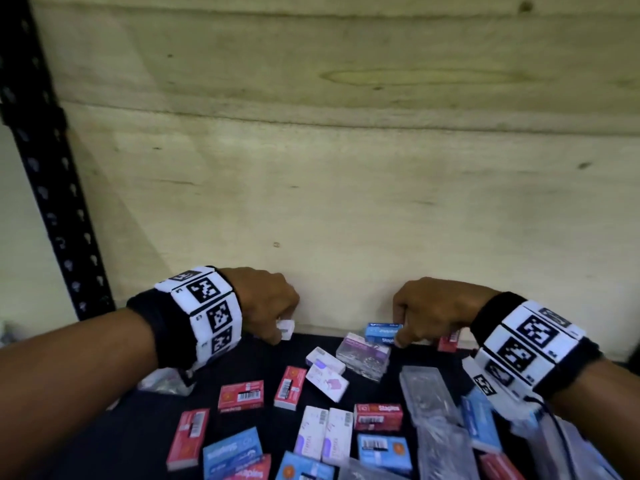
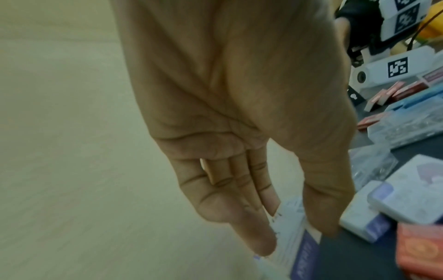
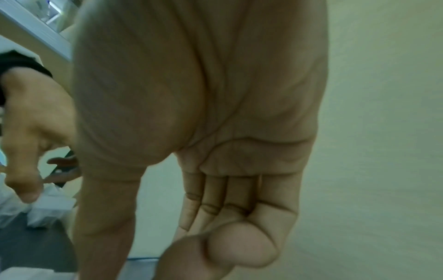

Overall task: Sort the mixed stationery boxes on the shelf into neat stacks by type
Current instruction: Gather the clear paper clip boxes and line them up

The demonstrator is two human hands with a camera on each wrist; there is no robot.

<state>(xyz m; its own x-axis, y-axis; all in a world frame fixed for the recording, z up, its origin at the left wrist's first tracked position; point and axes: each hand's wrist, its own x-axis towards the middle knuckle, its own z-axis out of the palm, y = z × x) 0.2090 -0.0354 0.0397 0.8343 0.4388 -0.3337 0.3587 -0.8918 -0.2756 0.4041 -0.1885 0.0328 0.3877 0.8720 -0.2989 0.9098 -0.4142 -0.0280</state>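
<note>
**Both hands at the back wall, one box each**

Your left hand (image 1: 266, 299) pinches a white box (image 1: 285, 329) between thumb and fingers, down at the back edge of the dark shelf (image 1: 145, 431), against the plywood wall (image 1: 346, 168). Your right hand (image 1: 436, 310) grips a blue staples box (image 1: 382, 332) the same way, well apart from the left. Looks like you're founding two stacks, whites left, blues right. The rest is unsorted: red boxes (image 1: 240, 395), more white ones (image 1: 325, 362), clear cases (image 1: 427, 389) scattered in front. Next, I'd say, square each box to the wall, let go cleanly, then fetch a matching one without nudging the neighbours.
</note>
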